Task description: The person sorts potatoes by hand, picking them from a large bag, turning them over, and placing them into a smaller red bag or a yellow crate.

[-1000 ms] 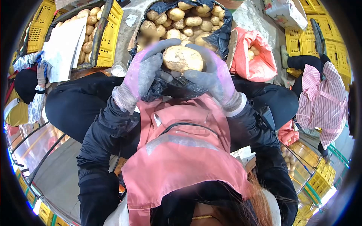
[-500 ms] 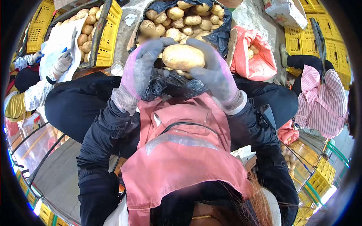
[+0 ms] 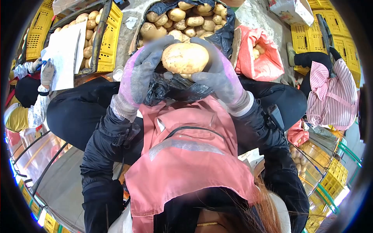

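A large pale potato (image 3: 185,58) is held up between my two hands, in front of my chest. My left hand (image 3: 142,70), in a grey and pink glove, grips its left side. On its right side is my right hand (image 3: 220,72), gloved alike, with fingers curled round the potato. Beyond them stands a box lined with dark plastic (image 3: 227,29), full of potatoes (image 3: 194,20). Black plastic (image 3: 176,88) lies bunched below the held potato, near my lap.
A red sack (image 3: 268,58) with potatoes stands right of the box. Yellow crates (image 3: 110,37) with potatoes are at the left, others (image 3: 345,52) at the right. One co-worker (image 3: 37,93) handles white sheets (image 3: 66,58) at the left; another person (image 3: 334,91) is at the right.
The potato has turned in my hands and shows a broader, rounder face. The co-worker's gloved hand at the left has moved left and down along the white sheets.
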Tool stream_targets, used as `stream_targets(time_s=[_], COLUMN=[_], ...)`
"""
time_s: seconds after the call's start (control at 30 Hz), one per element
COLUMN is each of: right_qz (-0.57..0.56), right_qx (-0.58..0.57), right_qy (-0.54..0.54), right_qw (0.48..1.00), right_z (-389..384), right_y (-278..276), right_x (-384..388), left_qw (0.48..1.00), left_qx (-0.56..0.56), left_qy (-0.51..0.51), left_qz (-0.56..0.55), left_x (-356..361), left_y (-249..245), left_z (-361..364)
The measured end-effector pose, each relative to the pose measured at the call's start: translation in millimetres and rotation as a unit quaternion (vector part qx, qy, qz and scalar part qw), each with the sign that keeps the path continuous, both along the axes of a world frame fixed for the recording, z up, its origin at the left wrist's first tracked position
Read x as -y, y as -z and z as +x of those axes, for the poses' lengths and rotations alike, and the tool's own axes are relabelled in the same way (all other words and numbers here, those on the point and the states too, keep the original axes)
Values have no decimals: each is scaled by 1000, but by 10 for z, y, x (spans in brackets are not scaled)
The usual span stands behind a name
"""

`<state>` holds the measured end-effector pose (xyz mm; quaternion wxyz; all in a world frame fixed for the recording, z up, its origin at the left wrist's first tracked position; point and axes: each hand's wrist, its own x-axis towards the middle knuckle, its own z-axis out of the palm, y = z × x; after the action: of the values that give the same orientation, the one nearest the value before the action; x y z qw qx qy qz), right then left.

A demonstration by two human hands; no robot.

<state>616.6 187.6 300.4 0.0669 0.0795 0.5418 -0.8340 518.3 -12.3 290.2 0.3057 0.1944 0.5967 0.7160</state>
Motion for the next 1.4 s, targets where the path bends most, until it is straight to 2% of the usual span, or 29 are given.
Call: stream_targets(time_s=[0.07, 0.13, 0.17, 0.23, 0.27, 0.47, 0.5, 0.57, 0.67, 0.7, 0.77, 0.8, 0.87, 1.07, 1.17, 1.2, 1.23, 1.27, 1.3, 1.37, 1.4], right_qz=[55, 34, 13, 52, 92, 141, 141, 68, 118, 118, -26, -26, -168, -154, -151, -94, -14, 64, 47, -110, 221], right_qx=[-26, -25, -24, -36, -48, -74, -75, -41, -62, -62, 49, 48, 53, 64, 71, 60, 52, 44, 45, 0, -10], right_qy=[16, 21, 27, 26, 26, 15, 15, 15, 14, 15, -47, -47, -59, -41, -9, -13, 43, 95, 161, 301, 321], right_qw=[998, 999, 999, 998, 994, 987, 987, 997, 991, 991, 997, 997, 983, 985, 986, 994, 998, 993, 985, 947, 921], right_z=[7, 12, 5, -5, -10, -11, -9, -4, -15, -12, -5, -2, 8, 8, -4, -2, -14, -49, -78, -5, 85], right_y=[44, 2, -10, 9, 24, 149, 140, 116, 191, 180, 131, 140, 180, 111, 158, 165, 167, 176, 193, 588, 940], right_x=[-5, 7, 14, -5, -15, -29, -25, -10, -15, -24, -34, -23, 7, 31, 28, -105, -236, -377, -588, -1158, -1522], left_qw=[999, 995, 995, 1000, 1000, 999, 1000, 1000, 1000, 999, 997, 996, 995, 996, 995, 995, 994, 995, 994, 993, 992], left_qx=[32, -63, -63, -8, -8, 15, -1, -17, -17, 16, 49, 49, 47, 34, 28, 30, 58, 37, 44, 46, 65], left_qy=[-19, 10, 8, 6, 6, 22, 16, 9, -6, -29, -51, -68, -83, -82, -88, -77, -64, -77, -83, -94, -102], left_qz=[4, -71, -72, 7, 8, 19, 21, 23, 23, 18, 12, 10, 9, 17, -42, -60, -60, -49, -47, -46, -38], left_x=[3, 14, -2, -45, -43, -36, -38, -39, -53, -53, -47, -36, -33, -30, -27, -26, -4, -24, -14, -3, 19], left_y=[-67, -187, -165, -100, -114, -118, -89, -57, -55, -65, -77, -75, -77, -61, -93, -133, -156, -155, -149, -98, -24], left_z=[36, 35, 51, 97, 97, 131, 135, 144, 152, 162, 147, 110, 88, 91, 82, 78, 79, 76, 66, 58, 55])
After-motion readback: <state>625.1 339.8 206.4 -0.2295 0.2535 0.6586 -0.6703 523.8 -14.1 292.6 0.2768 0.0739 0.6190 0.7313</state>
